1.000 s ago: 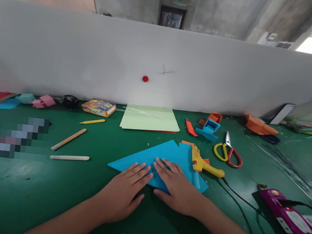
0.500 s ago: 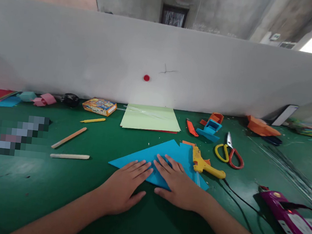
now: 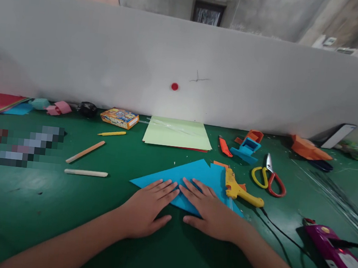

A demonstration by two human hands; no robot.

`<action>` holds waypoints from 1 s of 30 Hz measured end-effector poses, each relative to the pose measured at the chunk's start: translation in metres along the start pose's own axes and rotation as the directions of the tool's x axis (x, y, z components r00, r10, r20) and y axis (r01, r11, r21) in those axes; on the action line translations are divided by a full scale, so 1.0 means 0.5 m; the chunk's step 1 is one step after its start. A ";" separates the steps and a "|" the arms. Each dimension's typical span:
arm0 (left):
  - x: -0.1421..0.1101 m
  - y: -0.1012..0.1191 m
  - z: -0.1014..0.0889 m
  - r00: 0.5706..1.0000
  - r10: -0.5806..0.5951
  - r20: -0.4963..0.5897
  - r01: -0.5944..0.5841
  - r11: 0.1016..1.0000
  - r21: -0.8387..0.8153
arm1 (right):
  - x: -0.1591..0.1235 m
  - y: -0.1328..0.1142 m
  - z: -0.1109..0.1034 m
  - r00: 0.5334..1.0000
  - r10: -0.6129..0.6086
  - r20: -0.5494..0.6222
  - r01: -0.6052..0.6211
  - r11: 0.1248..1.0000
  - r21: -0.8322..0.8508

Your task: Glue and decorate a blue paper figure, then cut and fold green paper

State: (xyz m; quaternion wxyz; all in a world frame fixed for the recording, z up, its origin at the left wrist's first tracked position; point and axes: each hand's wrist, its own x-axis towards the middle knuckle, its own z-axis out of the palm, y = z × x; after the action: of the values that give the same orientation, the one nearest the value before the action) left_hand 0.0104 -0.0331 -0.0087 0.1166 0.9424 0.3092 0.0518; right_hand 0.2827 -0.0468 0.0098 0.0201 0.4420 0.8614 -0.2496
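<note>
A folded sheet of blue paper (image 3: 199,170) lies on the green table, its pointed corner aimed left. On its left part my left hand (image 3: 150,207) rests flat, fingers stretched out. My right hand (image 3: 208,207) lies flat on the middle of the sheet, fingers spread and thumb toward the table. The fingertips of both hands almost meet, and neither holds anything. A yellow glue gun (image 3: 240,191) lies over the right part of the paper, close to my right hand. The paper beneath my palms is hidden.
Scissors (image 3: 270,175), a red cutter (image 3: 225,146) and folded blue paper (image 3: 246,149) lie at the right. Pale green sheets (image 3: 177,136) and an orange box (image 3: 119,118) sit by the white partition (image 3: 110,58). Markers (image 3: 85,173) lie left; a purple power strip (image 3: 336,253) lies front right.
The view has shifted slightly, so the table items appear a little further right. Both hands stay flat on the blue paper, with hardly any movement over it.
</note>
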 end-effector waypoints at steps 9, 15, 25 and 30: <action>-0.005 -0.003 0.013 0.999 0.015 -0.048 -0.014 1.000 0.017 | 0.004 0.006 -0.004 1.000 -0.018 0.015 0.018 1.000 0.012; -0.004 0.004 0.005 1.000 0.005 -0.008 -0.005 1.000 0.030 | 0.004 0.007 -0.005 1.000 -0.024 0.019 0.023 1.000 0.019; -0.003 -0.005 0.004 1.000 0.016 -0.012 -0.016 1.000 0.025 | 0.009 -0.010 -0.026 0.997 0.053 0.057 -0.058 0.994 0.095; -0.001 -0.003 0.001 0.999 0.008 0.034 -0.010 0.999 0.045 | 0.009 0.002 -0.034 0.996 0.041 0.079 -0.055 0.981 0.185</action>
State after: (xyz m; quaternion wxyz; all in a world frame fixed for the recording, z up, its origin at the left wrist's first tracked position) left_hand 0.0091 -0.0322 -0.0096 0.1004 0.9469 0.3040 0.0296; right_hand 0.2839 -0.0353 0.0232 0.0168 0.4529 0.8217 -0.3455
